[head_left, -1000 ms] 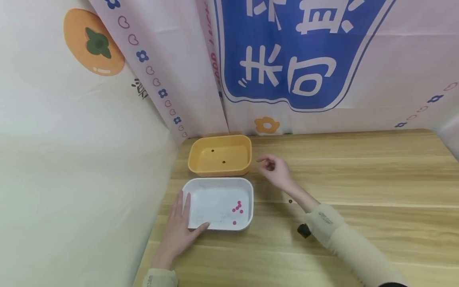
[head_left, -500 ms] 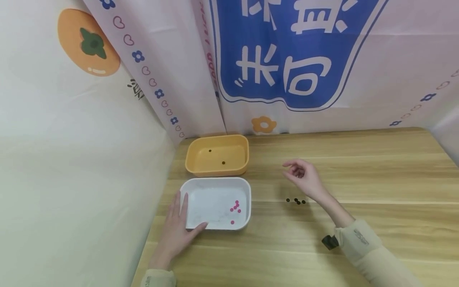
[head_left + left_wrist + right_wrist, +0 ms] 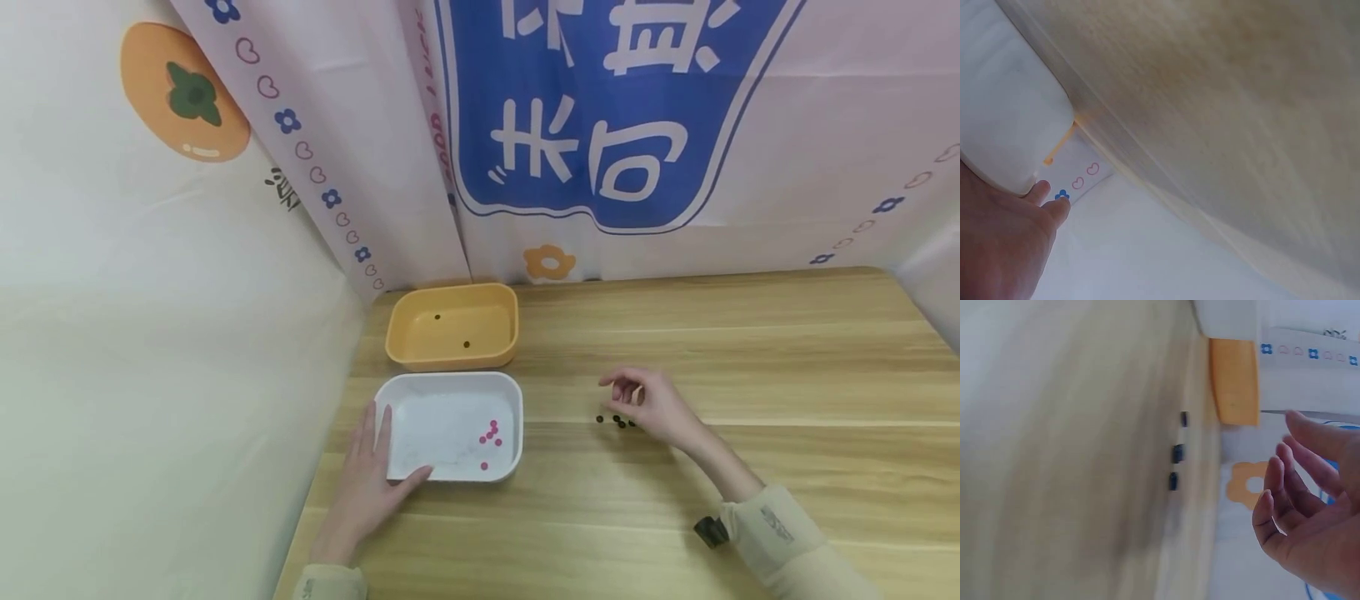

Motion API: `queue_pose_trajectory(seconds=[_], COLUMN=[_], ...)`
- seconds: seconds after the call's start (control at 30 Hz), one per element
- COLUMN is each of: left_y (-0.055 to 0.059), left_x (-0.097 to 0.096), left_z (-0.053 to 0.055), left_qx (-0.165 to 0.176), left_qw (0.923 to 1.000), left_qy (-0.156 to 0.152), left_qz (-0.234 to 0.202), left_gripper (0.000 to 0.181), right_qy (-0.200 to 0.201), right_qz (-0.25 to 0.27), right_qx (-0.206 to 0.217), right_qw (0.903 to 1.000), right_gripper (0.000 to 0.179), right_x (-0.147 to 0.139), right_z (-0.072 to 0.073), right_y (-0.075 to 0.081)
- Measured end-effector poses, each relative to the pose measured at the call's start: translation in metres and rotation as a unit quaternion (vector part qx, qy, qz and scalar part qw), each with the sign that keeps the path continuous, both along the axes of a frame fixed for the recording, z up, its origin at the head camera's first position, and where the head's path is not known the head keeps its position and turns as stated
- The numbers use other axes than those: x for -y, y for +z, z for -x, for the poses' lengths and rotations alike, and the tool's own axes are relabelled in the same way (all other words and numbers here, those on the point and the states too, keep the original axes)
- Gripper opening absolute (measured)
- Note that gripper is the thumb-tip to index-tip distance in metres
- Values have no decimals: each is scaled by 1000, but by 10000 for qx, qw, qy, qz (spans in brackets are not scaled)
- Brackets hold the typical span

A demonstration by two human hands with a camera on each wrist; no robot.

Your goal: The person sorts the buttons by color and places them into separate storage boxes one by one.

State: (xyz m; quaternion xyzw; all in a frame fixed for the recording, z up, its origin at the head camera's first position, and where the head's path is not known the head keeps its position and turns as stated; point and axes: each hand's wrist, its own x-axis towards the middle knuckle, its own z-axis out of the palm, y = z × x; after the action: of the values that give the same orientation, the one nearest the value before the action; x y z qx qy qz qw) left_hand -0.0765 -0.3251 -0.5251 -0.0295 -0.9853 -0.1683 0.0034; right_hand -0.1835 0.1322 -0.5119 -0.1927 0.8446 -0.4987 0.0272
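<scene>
My left hand [image 3: 365, 482] rests at the left side of a white tray [image 3: 447, 382], fingers straight along its wall and thumb over the front rim. Several small pink beads [image 3: 490, 435] lie inside that tray, toward its right side. My right hand [image 3: 654, 407] hovers just above several small black beads [image 3: 618, 420] on the table. Its thumb and index finger are apart, the other fingers loosely curled, and I see nothing between them. The right wrist view shows the same hand [image 3: 1316, 506] off to the side of the dark beads [image 3: 1177, 453].
Behind the white tray stands a yellow tray [image 3: 453, 363] with two dark beads in it. The wooden table [image 3: 750, 350] meets a printed cloth wall [image 3: 495, 242] at the back and a pale cloth [image 3: 187, 375] on the left.
My right hand has moved from beside the yellow tray rightward, then lowered over the black beads, with its fingers spreading slightly. The left hand and both trays stay in place.
</scene>
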Motion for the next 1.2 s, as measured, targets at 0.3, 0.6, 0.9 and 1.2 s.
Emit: queue_pose_trajectory(seconds=[0.3,0.6,0.9,1.2], left_y=[2,3,2,1], left_x=[4,3,2,1], left_z=[-2,0,0,-3], left_qx=[6,10,-23,-7], left_qw=[10000,9999,10000,9999], left_qy=[94,94,13,52], left_qz=[-15,41,36,-97], left_gripper=[121,123,122,121], right_qy=[229,33,-359,-363], right_qz=[-126,-429,-320,-74], right_qx=[505,422,535,426], right_qw=[9984,9982,9974,9984], right_gripper=[17,6,10,17], right_x=[11,12,12,8], right_z=[-5,-7,-12,-11], right_y=[-41,-48,-56,-65])
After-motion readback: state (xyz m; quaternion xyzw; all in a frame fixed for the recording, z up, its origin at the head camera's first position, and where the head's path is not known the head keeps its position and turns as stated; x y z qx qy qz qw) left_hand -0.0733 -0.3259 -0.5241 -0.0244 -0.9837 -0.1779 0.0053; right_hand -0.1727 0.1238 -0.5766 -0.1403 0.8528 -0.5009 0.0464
